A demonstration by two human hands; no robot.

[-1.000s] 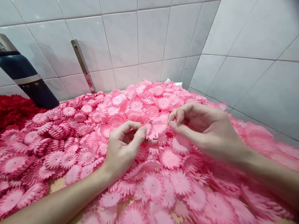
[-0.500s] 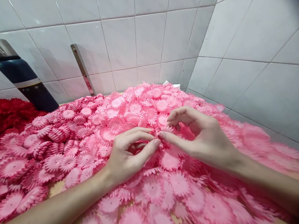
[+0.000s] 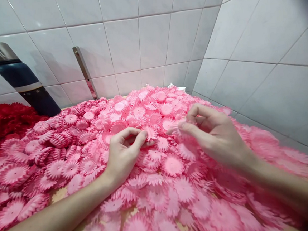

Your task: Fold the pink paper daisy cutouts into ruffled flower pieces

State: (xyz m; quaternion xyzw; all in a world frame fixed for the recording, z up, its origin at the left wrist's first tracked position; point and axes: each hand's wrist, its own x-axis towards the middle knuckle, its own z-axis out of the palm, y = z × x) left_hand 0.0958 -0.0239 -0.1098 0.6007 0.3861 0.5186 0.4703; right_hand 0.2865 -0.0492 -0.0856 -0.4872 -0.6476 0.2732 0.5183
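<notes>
Over a wide heap of loose pink fabric flower pieces [image 3: 173,165], both hands are raised close together. My left hand [image 3: 126,150] is closed, thumb against forefinger, pinching a small pink flower piece [image 3: 151,133] with a toothed edge. To its right, my right hand [image 3: 212,132] is also closed in a pinch, slightly smeared by motion. A pale pink flower piece [image 3: 177,128] sticks out from its fingertips, its outline blurred. A gap lies between the two sets of fingertips.
A dark blue bottle [image 3: 29,83] with a steel cap stands at the back left. Beside it is a heap of red flower pieces [image 3: 3,121]. Darker-edged pink pieces [image 3: 15,172] lie at left. A metal strip [image 3: 84,69] leans on the tiled wall [image 3: 123,39].
The hands, whose fingertips were nearly touching, have drawn apart: the left moved left, the right moved right. Each now shows a pink flower piece at its fingertips.
</notes>
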